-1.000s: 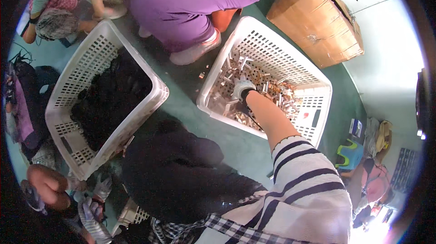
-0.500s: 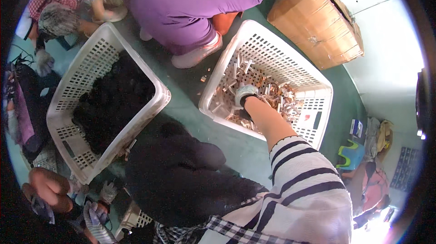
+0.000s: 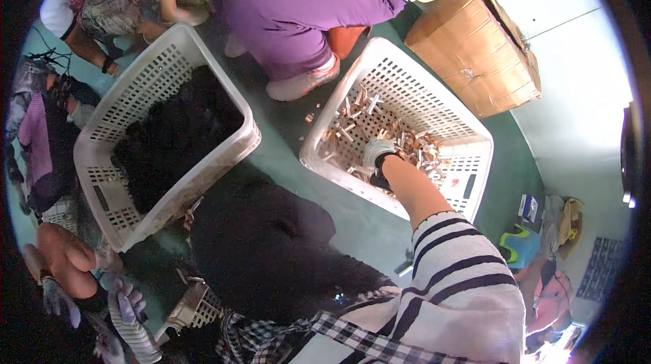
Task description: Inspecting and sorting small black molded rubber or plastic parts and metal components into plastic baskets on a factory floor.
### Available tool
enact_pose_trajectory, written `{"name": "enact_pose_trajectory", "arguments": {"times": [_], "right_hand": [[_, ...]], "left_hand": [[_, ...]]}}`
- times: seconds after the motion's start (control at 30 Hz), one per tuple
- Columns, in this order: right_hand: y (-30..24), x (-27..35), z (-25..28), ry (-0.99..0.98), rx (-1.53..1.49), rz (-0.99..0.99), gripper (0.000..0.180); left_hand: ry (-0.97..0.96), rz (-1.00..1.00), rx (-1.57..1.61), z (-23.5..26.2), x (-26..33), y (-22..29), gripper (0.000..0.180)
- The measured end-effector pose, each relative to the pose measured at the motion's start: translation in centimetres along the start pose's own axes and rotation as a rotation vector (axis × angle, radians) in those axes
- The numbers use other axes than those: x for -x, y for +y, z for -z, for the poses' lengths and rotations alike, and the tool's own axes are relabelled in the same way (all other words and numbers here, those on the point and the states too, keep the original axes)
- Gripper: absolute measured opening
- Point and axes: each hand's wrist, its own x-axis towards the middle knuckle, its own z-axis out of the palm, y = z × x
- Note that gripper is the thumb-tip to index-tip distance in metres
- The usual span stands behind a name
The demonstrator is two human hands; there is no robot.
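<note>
Green floor [image 3: 285, 154] carries the whole arrangement, with several people crouched low around it so that each basket lies within arm's reach. At the far left, another person's gloved hands [image 3: 125, 310] work close to the floor. Next comes a white slatted basket [image 3: 102, 133], tilted slightly and filled with dark material [image 3: 173, 140]; its open top faces the workers. A dark mass [image 3: 264, 255], seemingly cloth over the wearer's lap, fills the centre foreground. Further right stands a second white basket [image 3: 468, 133] holding a loose heap of small copper-coloured and pale pieces [image 3: 352, 127], with a few spilled on the floor beside it. The right hand [image 3: 377, 155], in a pale glove, reaches down into this heap with fingers curled among the pieces; whether it actually grips any cannot be told. The left hand is out of view. A person in purple trousers [image 3: 291, 11] squats behind the baskets, and a cardboard box [image 3: 475, 45] sits at the far right against the pale wall [image 3: 583, 93].
</note>
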Motion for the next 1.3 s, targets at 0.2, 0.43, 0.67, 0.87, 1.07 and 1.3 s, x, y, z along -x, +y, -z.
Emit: {"name": "enact_pose_trajectory", "arguments": {"times": [0.2,0.43,0.67,0.87,1.07,1.3], "right_hand": [[5.0,3.0,0.8,0.264,-0.409,-0.214,0.053],[19.3,4.6,-2.8,0.559,-1.999,0.123,0.027],[10.4,18.1,9.6,0.483,-2.655,0.199,0.005],[1.3,25.1,14.2,0.535,-2.138,1.053,0.022],[-7.0,29.7,20.0,-0.712,-2.118,1.089,0.036],[-28.6,35.1,17.5,-0.394,-0.976,1.176,0.045]], "left_hand": [[1.671,0.27,-0.529,-18.8,-6.3,-10.6,0.037],[1.376,0.163,-0.689,-14.4,2.0,-13.7,0.035],[1.438,-0.001,-1.03,-19.0,-2.0,-12.7,0.034],[1.378,0.02,-1.398,-24.8,-6.0,-8.9,0.029],[1.553,-0.363,-0.7,-26.7,-4.3,-7.8,0.029],[1.607,-0.483,-0.669,-26.7,-3.3,-7.6,0.026]]}}
